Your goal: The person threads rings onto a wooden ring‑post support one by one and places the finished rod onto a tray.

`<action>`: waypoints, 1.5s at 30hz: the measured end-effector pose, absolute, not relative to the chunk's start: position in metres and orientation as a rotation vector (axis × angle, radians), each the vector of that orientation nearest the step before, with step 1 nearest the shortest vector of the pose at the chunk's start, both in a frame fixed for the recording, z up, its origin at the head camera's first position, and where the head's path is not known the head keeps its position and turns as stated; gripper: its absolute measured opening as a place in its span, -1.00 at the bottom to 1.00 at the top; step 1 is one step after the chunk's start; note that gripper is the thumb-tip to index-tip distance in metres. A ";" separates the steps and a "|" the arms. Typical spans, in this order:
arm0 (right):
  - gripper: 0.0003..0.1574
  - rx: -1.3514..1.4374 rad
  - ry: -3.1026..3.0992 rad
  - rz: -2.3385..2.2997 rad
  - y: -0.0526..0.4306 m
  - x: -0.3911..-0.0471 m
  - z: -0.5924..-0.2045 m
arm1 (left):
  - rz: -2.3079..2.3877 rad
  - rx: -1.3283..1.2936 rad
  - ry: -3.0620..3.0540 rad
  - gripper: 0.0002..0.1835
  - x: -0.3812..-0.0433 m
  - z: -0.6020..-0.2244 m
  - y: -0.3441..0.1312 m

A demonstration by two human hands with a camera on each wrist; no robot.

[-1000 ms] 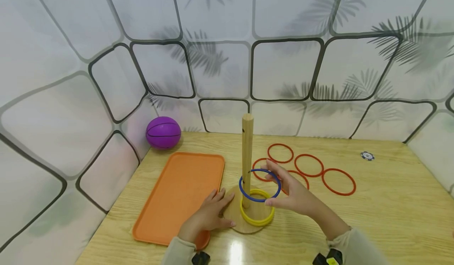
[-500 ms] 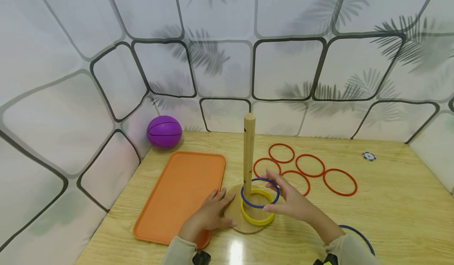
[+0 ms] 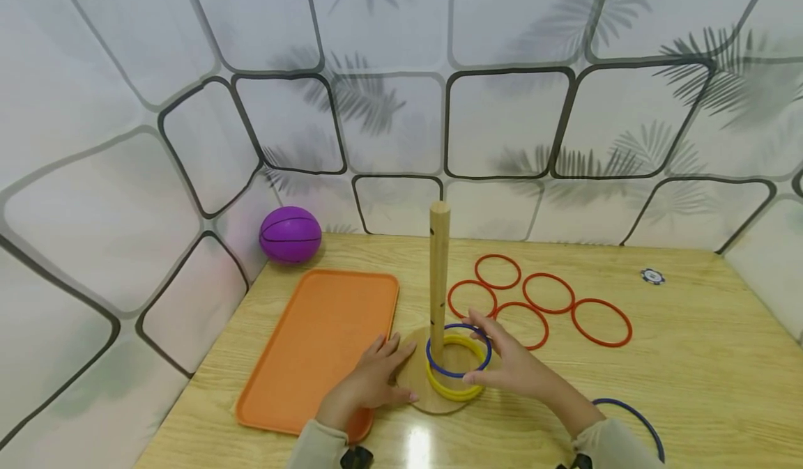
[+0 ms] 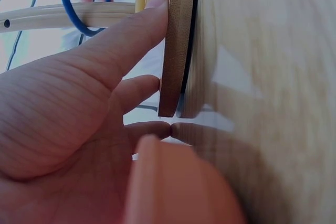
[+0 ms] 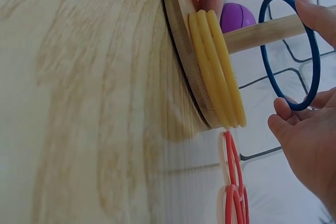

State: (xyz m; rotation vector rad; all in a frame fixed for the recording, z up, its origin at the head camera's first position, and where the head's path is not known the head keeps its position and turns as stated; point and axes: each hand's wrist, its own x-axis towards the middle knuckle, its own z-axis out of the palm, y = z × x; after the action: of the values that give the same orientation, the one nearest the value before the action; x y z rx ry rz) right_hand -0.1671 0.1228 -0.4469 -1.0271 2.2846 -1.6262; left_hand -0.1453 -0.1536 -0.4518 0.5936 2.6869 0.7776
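A wooden pole (image 3: 439, 267) stands upright on a round wooden base (image 3: 410, 368). Three stacked yellow rings (image 5: 218, 66) lie around it at the bottom. My right hand (image 3: 514, 364) holds a blue ring (image 5: 316, 66) between thumb and fingers. That ring encircles the pole, with a gap above the yellow rings in the right wrist view. My left hand (image 3: 370, 378) rests at the left side of the base, fingers spread, thumb and fingertips at the base's edge.
Several red rings (image 3: 599, 300) lie on the table behind and right of the base. Another blue ring (image 3: 641, 417) lies by my right sleeve. An orange tray (image 3: 320, 329) is at the left, a purple ball (image 3: 291, 235) behind it. A poker chip (image 3: 652, 277) sits far right.
My right hand has moved down along the pole with the blue ring, closer to the yellow rings. The second blue ring has come into view near my right sleeve. My left hand stays put.
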 end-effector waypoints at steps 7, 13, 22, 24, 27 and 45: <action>0.20 -1.024 2.453 -1.493 0.123 -0.166 -0.451 | 0.772 0.614 2.698 -0.10 -0.145 -0.451 -0.153; 0.22 -1.031 2.515 -1.437 0.122 -0.165 -0.454 | 0.777 0.605 2.694 -0.10 -0.145 -0.450 -0.153; 0.26 -1.018 2.514 -1.419 0.120 -0.166 -0.458 | 0.780 0.622 2.704 -0.11 -0.144 -0.450 -0.153; 0.28 -1.000 2.508 -1.418 0.120 -0.166 -0.459 | 0.778 0.619 2.705 -0.11 -0.144 -0.450 -0.153; 0.29 -1.019 2.519 -1.415 0.119 -0.165 -0.460 | 0.781 0.615 2.701 -0.11 -0.144 -0.451 -0.154; 0.21 -1.129 2.540 -1.439 0.129 -0.162 -0.467 | 0.787 0.622 2.717 -0.10 -0.143 -0.451 -0.153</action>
State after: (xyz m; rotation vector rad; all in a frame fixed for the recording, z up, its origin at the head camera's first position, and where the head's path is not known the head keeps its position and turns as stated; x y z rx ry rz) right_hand -0.1624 0.1291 -0.4668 -1.1288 2.5405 -1.4386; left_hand -0.1433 -0.1533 -0.4514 0.6216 2.7169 0.7867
